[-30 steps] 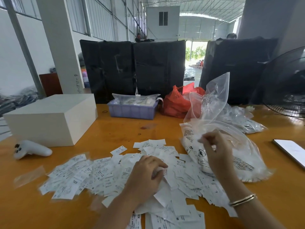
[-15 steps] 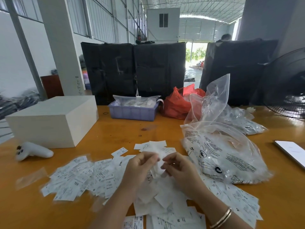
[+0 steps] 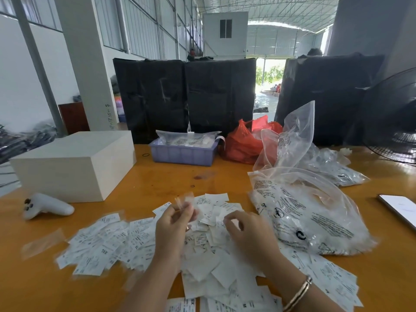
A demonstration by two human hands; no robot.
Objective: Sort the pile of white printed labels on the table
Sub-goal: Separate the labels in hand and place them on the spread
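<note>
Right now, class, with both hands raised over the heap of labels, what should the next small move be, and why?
Probably the left hand should set the small clear piece it pinches onto bare table, away from the labels. It looks like a wrapper, not a printed label, though blur leaves that unsure. The right hand hovers over the heap with curled fingers; whether it holds a label cannot be told.

Left hand (image 3: pixel 173 230) motion-blurred; whatever its fingers (image 3: pixel 186 208) pinch is a smear, can't tell what. Right hand (image 3: pixel 249 239) fingers curled, blurred, contents unclear. Labels (image 3: pixel 108 244) print mostly unreadable. Phone (image 3: pixel 400 208) and fan (image 3: pixel 396 122) cut off by right edge. Bag (image 3: pixel 310 221) contents hazy.
</note>
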